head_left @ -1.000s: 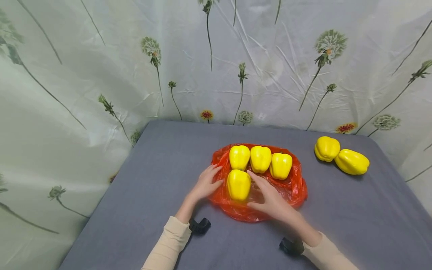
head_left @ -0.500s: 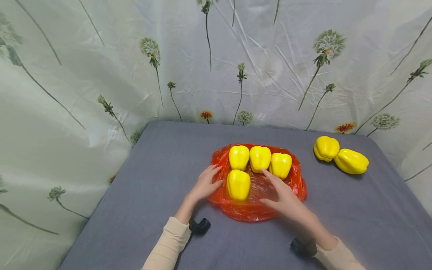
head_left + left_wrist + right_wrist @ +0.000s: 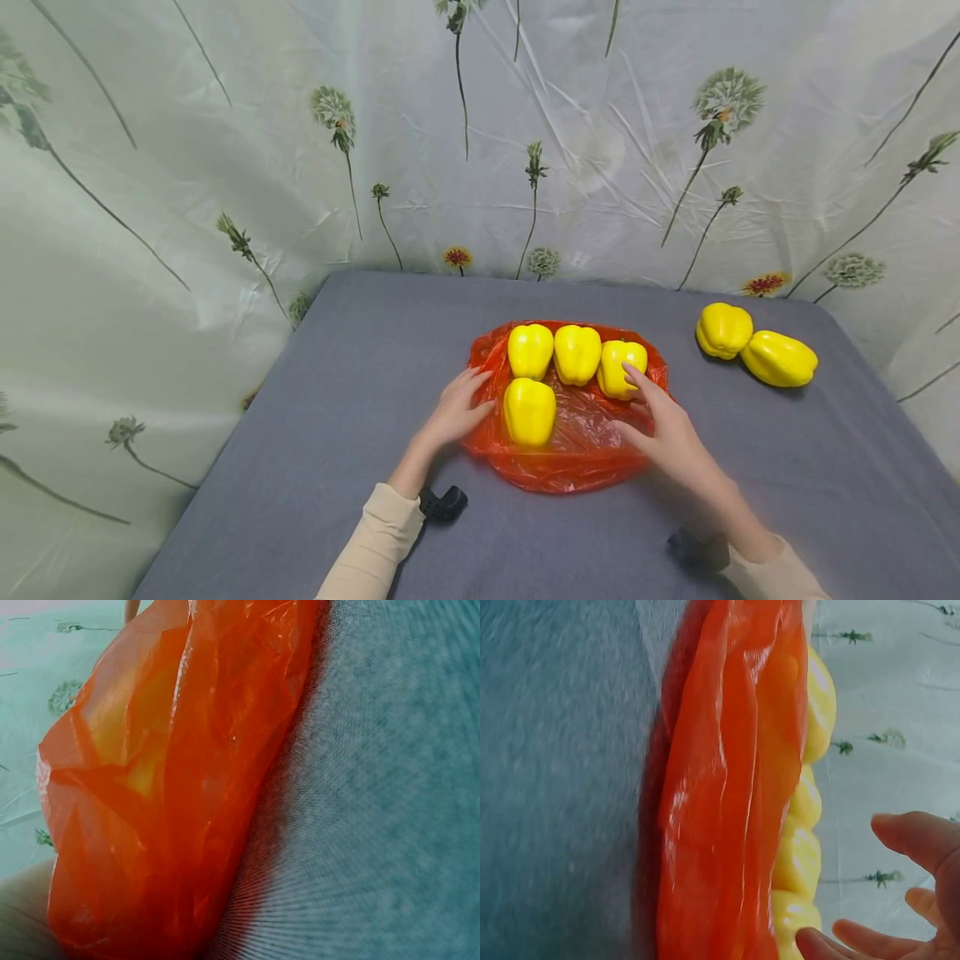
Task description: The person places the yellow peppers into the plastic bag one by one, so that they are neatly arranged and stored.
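A red plastic bag (image 3: pixel 558 475) lies on the table with its mouth turned up and wide. Inside, three yellow bell peppers (image 3: pixel 577 355) form a back row, and a single bell pepper (image 3: pixel 529 412) sits in front at the left. My left hand (image 3: pixel 453 408) rests at the bag's left edge, its fingers extended along the plastic. Over the bag's right side hovers my right hand (image 3: pixel 675 437), fingers spread and holding nothing; its fingertips overlap the rightmost back pepper from above. In the right wrist view, fingers (image 3: pixel 874 941) show beside the peppers, which rise above the bag's rim.
Two more yellow bell peppers, one upright (image 3: pixel 724 331) and one on its side (image 3: pixel 780 359), touch each other at the table's back right. A grey cloth (image 3: pixel 360 358) covers the table. Behind and to the left hangs a flower-printed curtain (image 3: pixel 420 125).
My right hand has moved rightward, away from the front bell pepper to the bag's right side. The left hand and the bell peppers have stayed in place.
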The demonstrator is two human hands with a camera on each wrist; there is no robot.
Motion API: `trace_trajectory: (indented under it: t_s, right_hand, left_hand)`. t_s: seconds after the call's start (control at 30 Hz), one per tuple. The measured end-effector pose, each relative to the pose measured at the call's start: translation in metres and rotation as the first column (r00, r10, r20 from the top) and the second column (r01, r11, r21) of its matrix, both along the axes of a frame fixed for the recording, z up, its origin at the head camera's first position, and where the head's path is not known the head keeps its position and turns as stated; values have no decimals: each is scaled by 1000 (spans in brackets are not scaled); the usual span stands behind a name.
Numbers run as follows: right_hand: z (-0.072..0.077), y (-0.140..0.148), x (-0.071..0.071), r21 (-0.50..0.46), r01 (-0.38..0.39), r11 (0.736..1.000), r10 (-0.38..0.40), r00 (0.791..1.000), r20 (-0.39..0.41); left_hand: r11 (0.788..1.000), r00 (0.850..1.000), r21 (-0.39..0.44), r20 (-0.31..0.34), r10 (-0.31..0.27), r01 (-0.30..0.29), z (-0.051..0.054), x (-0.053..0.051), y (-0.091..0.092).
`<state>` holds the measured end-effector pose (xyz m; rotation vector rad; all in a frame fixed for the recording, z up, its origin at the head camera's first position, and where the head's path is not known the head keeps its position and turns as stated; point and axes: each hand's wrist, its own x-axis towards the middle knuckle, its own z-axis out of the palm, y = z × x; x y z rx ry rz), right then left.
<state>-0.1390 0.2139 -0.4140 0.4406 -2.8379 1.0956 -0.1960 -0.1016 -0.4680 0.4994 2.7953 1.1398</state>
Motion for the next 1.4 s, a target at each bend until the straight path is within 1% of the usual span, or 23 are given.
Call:
trace_trajectory:
  t_s: [0.1, 0.2, 0.3, 0.4, 0.47, 0.57, 0.7, 0.83, 1.0, 1.13, 1.23, 1.27, 1.4]
  right_hand:
    - [0, 7, -2, -7, 66, 998, -66, 997, -42]
    - [-1, 14, -3, -32, 133, 991, -135, 988, -72]
    - [-1, 21, -3, -61, 178, 982, -183, 980, -74]
    - [-1, 30, -2, -80, 211, 974, -216, 975, -57]
    - [0, 36, 0, -82, 236, 968, -240, 970, -44]
    - [1, 45, 2, -78, 270, 960, -273, 961, -32]
    - [1, 56, 3, -57, 316, 947, -319, 947, -40]
    - [0, 66, 4, -40, 364, 931, -366, 929, -59]
    - [-2, 74, 2, -46, 412, 910, -414, 908, -62]
    - [-5, 85, 2, -50, 463, 885, -465, 883, -68]
    - [-7, 93, 0, -38, 503, 863, -504, 861, -68]
    - [-10, 97, -2, -20, 519, 854, -519, 852, -71]
    - [-14, 106, -7, -1, 560, 828, -560, 827, -45]
  left_hand:
    - [1000, 1000, 2, 9, 4, -4, 1, 0, 0]
    - [1000, 1000, -5, 13, 7, -7, 1, 0, 0]
    - [1000, 1000, -17, 13, 7, -7, -1, 0, 0]
    - [1000, 1000, -18, 15, 8, -7, -2, 0, 0]
    - [1000, 1000, -19, 17, 10, -9, -2, 1, 0]
    - [1000, 1000, -17, 3, 5, -4, -2, 1, 1]
    - [1000, 1000, -18, -5, 2, -2, -2, 0, 1]
    - [1000, 1000, -12, 0, 2, -2, -1, 1, 1]
    - [1000, 1000, -15, 7, 5, -5, 0, 0, 0]
    - [1000, 1000, -23, 8, 9, -8, -2, 0, -1]
    - [1000, 1000, -20, 1, 8, -8, -3, 0, 0]
    - [1000, 1000, -20, 4, 10, -10, -3, 0, 0]
    - [1000, 1000, -12, -2, 5, -5, -2, 1, 0]
